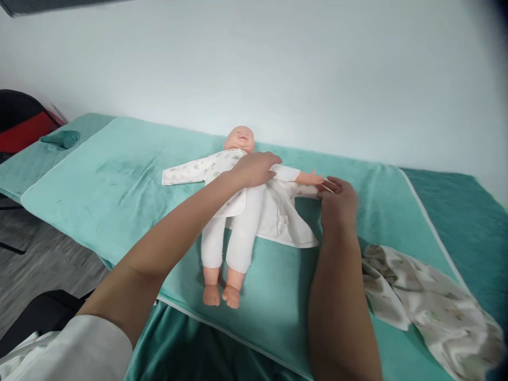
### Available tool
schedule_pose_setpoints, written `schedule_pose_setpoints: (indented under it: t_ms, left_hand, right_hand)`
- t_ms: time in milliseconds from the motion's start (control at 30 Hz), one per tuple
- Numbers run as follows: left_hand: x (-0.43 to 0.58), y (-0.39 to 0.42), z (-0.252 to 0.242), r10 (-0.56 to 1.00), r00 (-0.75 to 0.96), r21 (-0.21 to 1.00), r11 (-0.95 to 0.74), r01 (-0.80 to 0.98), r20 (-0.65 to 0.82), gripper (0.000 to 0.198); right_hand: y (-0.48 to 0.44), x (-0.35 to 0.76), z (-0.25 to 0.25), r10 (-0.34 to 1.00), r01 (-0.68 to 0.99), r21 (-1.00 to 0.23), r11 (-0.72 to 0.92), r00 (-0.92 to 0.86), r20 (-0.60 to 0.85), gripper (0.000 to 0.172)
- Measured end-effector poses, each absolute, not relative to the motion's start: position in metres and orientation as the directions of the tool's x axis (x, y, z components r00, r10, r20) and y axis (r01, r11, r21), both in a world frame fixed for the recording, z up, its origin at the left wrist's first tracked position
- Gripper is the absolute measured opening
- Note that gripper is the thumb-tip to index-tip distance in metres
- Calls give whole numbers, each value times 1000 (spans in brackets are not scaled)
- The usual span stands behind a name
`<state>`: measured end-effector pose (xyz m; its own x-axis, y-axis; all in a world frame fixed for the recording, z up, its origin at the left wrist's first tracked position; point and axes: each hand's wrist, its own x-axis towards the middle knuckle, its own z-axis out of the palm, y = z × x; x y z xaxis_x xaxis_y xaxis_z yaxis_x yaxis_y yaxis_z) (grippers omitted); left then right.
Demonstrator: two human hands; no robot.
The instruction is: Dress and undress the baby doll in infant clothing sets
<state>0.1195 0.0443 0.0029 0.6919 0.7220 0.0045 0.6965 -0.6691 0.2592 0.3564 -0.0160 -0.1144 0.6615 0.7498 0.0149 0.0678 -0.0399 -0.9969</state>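
Beneath my left hand [257, 168] lies the doll [244, 238]; whether that hand grips, I can't tell. Left of it, one printed jacket [216, 165] sleeve [184, 173] seems on, no doll's hand showing; right of it, the other arm [307, 178] is outside its sleeve. My right hand [338, 198] curls near the cuff [315, 194], its hold hidden.

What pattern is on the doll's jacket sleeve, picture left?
The sleeve is white with small, scattered prints, their shapes unclear; the head view shows it best.
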Motion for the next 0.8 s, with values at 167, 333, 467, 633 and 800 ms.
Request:
schedule_pose_setpoints:
  t_ms: [167,333,467,633,800]
  left_hand:
    - [163,55,-2,667,732,152,-716,681,-139,52]
    - [184,66,-12,680,730,164,-714,681,-74,39]
    - [174,69,-8,649,760,145,-750,645,-22,41]
    - [161,63,5,654,756,119,-751,650,-1,40]
    - [151,52,9,634,773,35,-773,633,2,41]
  right_hand:
    - [-25,347,-97,791,-287,-927,242,612,16,51]
    - [-31,342,-91,829,-243,-929,281,549,107,42]
    - [-21,333,-98,823,148,-989,-29,565,60,21]
    - [-17,313,-94,932,700,-666,-256,361,21,34]
    - [-24,323,-91,931,504,-848,-160,363,40,30]
